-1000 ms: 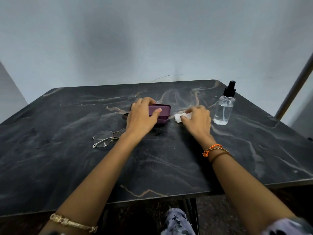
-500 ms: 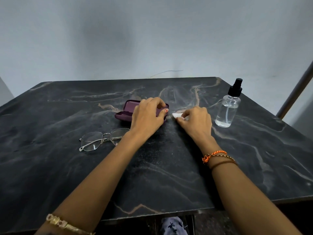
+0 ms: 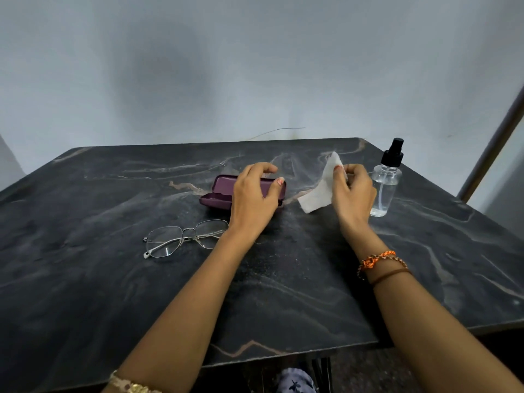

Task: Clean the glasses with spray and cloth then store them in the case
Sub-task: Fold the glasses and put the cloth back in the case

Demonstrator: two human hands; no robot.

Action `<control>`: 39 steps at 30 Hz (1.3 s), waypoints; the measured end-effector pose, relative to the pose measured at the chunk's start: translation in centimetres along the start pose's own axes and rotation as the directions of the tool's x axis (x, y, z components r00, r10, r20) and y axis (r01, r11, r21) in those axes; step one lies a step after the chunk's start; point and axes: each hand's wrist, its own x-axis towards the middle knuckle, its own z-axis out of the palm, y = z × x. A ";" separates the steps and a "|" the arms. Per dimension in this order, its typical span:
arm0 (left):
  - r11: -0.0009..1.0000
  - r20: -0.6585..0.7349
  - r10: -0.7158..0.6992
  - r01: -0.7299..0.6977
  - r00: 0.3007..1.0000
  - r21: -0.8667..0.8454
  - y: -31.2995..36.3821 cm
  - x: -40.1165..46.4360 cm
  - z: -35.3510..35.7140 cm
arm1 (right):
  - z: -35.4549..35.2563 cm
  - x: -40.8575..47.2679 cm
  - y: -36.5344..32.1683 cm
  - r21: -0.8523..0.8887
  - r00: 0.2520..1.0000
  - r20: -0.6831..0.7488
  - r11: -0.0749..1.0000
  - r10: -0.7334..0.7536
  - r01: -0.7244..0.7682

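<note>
A maroon glasses case (image 3: 219,192) lies open at the middle of the dark marble table (image 3: 113,279). My left hand (image 3: 253,198) rests over the case's right part, thumb on its lid edge. My right hand (image 3: 351,191) pinches a white cloth (image 3: 319,191) and holds it lifted, its lower corner just off the table. Thin metal-framed glasses (image 3: 181,239) lie lenses up to the left of my left wrist. A clear spray bottle (image 3: 387,184) with a black pump stands upright just right of my right hand.
A pale wall stands behind the table's far edge. A slanted metal pole (image 3: 493,146) rises at the far right. The near table edge runs just above my lap.
My right hand has lifted the white cloth off the table and up to the right, and it hangs unfolded. My left hand stays on the case, whose lid stands a little more raised.
</note>
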 end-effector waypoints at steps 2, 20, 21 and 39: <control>0.995 -0.017 -0.050 0.049 0.999 -0.088 0.1 0.2 -0.1 | -0.2 0.1 -0.9 0.076 0.999 0.003 0.997 0.034 -0.035; 0.474 0.111 -0.592 0.456 0.798 -0.753 0.6 2.1 -3.6 | 1.0 -0.4 -9.6 0.603 0.825 0.458 0.568 0.330 -0.561; 0.545 0.046 -0.589 0.439 0.807 -0.714 0.3 2.2 -3.9 | 1.3 -0.7 -9.1 0.593 0.809 0.470 0.551 0.354 -0.586; 0.926 0.151 -0.378 0.369 0.913 0.087 -6.1 5.4 -7.9 | 5.4 -0.9 -3.4 0.018 0.835 0.501 0.962 0.226 -0.271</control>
